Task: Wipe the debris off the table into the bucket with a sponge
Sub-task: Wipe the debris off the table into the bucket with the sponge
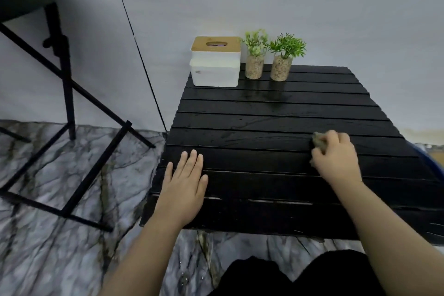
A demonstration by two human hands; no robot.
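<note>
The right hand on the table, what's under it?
A greenish-grey sponge shows past the fingers of the right hand, which grips it against the black slatted table. The hand covers most of the sponge, so any debris beneath is hidden.

Nothing legible shows: no word, brand or number. The white tissue box (214, 72), well beyond the fingers (193, 160) of the left hand (183, 185), bears a small mark low on its front, too small to read.

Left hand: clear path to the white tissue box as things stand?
Probably yes. The left hand lies flat on the table, holding nothing; only bare slats lie between it and the tissue box.
</note>
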